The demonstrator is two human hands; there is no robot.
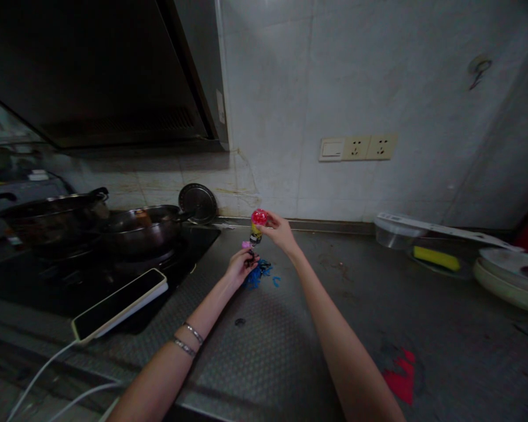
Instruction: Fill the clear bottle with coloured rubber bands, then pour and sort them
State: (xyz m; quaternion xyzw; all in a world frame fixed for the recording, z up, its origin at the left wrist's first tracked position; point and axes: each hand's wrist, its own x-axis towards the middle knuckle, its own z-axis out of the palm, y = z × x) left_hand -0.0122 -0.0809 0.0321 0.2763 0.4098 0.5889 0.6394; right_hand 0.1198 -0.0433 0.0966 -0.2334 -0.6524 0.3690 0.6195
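Observation:
My right hand (280, 231) grips a small bottle (256, 233) with a yellow and dark label and a bright red-pink end on top. The bottle's lower end hangs just above my left hand (238, 267). Between the fingers of my left hand is a small dark object (250, 258), too small to name. A bit of pink (246, 245) shows right behind those fingers. On the metal counter (281, 340), against my left hand, lies a pile of thin blue pieces (256, 276), a few dark ones among them. One loose blue piece (276, 282) sits to its right.
At left are two pans (143, 234) on a black stove, with a round lid (198, 203) against the wall. A phone (119, 305) with a cable lies nearer. Rightward are a clear plastic container (391, 235), a yellow sponge (436, 258), stacked dishes (510, 284) and a torn red piece (402, 378).

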